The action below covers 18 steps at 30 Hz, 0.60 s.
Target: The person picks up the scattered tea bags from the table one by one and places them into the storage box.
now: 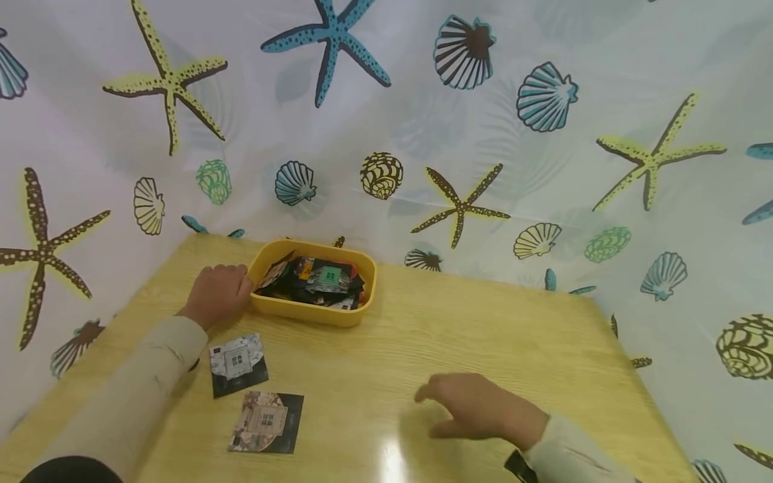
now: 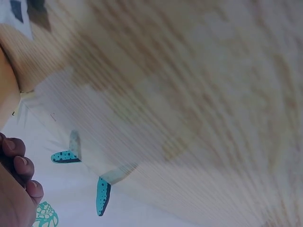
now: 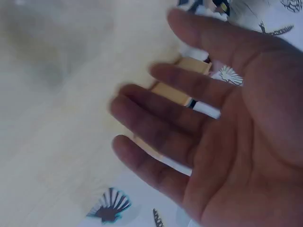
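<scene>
My left hand (image 1: pixel 219 294) is at the left end of a yellow plastic bin (image 1: pixel 314 314), its curled fingers holding the bin's edge; where the thumb meets the rim is hidden. In the left wrist view, curled fingers (image 2: pixel 24 166) show beside a sliver of the bin (image 2: pixel 7 90). Inside the bin lies a heap of small printed packets (image 1: pixel 329 278), mostly dark. Two flat square packets lie on the table before it: one grey and black (image 1: pixel 238 365), one brownish and black (image 1: pixel 266 422). My right hand (image 1: pixel 477 406) hovers above the table, fingers spread and holding nothing.
The light wooden table (image 1: pixel 459 322) has glossy glare near its front. A white cloth (image 1: pixel 392 121) printed with starfish and shells hangs behind it and along both sides. A black band (image 1: pixel 521 466) circles the right wrist.
</scene>
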### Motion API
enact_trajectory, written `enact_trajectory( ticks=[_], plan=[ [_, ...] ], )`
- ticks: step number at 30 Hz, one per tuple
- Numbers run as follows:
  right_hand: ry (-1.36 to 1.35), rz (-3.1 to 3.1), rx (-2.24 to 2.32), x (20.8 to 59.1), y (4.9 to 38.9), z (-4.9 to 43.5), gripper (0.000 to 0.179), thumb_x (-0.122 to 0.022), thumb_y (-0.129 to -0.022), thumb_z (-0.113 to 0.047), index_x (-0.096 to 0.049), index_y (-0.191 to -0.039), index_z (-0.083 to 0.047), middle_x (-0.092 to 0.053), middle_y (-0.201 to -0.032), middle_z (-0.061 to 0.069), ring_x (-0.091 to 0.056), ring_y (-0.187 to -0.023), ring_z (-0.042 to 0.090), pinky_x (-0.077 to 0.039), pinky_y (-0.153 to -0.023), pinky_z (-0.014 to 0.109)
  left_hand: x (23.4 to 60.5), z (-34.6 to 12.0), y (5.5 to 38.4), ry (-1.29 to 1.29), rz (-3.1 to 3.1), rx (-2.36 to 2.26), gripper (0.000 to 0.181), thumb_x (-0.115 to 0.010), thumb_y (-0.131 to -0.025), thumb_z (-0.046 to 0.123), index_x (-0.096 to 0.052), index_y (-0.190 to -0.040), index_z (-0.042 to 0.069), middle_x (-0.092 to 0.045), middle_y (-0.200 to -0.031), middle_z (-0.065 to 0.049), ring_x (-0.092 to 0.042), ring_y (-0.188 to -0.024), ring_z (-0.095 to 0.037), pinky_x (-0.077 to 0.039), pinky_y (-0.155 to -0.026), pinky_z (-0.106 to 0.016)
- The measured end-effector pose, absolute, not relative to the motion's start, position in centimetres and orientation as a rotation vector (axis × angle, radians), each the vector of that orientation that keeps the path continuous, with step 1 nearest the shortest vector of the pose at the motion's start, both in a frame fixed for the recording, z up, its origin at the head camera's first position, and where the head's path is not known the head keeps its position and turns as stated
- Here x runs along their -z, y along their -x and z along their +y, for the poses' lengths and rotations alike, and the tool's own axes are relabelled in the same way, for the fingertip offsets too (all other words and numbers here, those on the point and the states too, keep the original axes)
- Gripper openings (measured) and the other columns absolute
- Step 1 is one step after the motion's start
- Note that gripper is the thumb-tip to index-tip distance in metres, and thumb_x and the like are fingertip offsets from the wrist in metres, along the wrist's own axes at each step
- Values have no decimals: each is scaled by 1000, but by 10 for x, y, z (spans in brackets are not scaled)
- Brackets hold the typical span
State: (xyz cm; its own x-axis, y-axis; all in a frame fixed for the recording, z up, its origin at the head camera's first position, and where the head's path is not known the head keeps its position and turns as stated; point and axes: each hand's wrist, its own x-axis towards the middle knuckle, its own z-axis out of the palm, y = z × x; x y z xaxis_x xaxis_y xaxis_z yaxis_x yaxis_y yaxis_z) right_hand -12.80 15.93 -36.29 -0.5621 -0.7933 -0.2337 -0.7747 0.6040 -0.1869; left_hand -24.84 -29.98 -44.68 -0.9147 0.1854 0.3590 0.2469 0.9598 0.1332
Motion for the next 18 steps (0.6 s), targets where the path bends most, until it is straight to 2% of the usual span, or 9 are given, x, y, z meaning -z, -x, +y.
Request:
enact_trajectory(
  ticks=[2,4,6,8,12,15,18],
  plan=[
    [1364,2492,67,376,109,178,36,-77,-83,-38,-70,-114,-20,-69,-111,-6,-64,-92,3,-53,-77,25,445,-299,249,318,-2752,245,30,-35,-97,17,-45,-69,10,-38,-58,-3,-39,-54,-22,-30,-57,-35],
    [1563,2464,125,395,92,191,30,-73,-86,-41,-70,-109,-22,-67,-105,-6,-56,-83,-4,-46,-69,14,444,-299,248,318,-2753,254,30,-36,-97,17,-45,-69,10,-37,-58,-3,-39,-54,-22,-30,-57,-35],
    [1716,2463,209,415,78,201,28,-65,-92,-45,-67,-109,-23,-64,-106,-3,-51,-83,-6,-38,-64,6,444,-299,247,314,-2772,270,30,-35,-97,17,-45,-69,9,-37,-58,-3,-39,-55,-22,-31,-58,-35],
    [1801,2506,270,431,67,208,25,-57,-97,-44,-63,-109,-23,-61,-109,0,-50,-85,-4,-33,-64,3,443,-299,246,302,-2791,281,30,-35,-97,18,-46,-70,9,-38,-59,-3,-40,-57,-22,-31,-59,-36],
    [1825,2610,278,446,62,212,18,-58,-97,-43,-62,-100,-25,-58,-106,-3,-48,-86,-3,-31,-64,4,442,-299,244,278,-2802,288,30,-35,-96,17,-46,-70,9,-39,-59,-4,-41,-58,-23,-32,-60,-37],
    [1860,2610,237,447,65,209,14,-61,-95,-37,-60,-88,-25,-53,-94,-9,-34,-78,-8,-25,-61,2,442,-297,245,283,-2802,285,30,-35,-96,17,-46,-70,9,-39,-59,-4,-41,-57,-23,-31,-59,-36],
    [1816,2533,217,444,66,204,22,-56,-98,-36,-56,-80,-23,-45,-77,-15,-22,-68,-10,-22,-57,1,443,-296,247,300,-2805,272,30,-35,-96,17,-47,-70,9,-39,-58,-4,-40,-56,-23,-30,-58,-35]
  ],
)
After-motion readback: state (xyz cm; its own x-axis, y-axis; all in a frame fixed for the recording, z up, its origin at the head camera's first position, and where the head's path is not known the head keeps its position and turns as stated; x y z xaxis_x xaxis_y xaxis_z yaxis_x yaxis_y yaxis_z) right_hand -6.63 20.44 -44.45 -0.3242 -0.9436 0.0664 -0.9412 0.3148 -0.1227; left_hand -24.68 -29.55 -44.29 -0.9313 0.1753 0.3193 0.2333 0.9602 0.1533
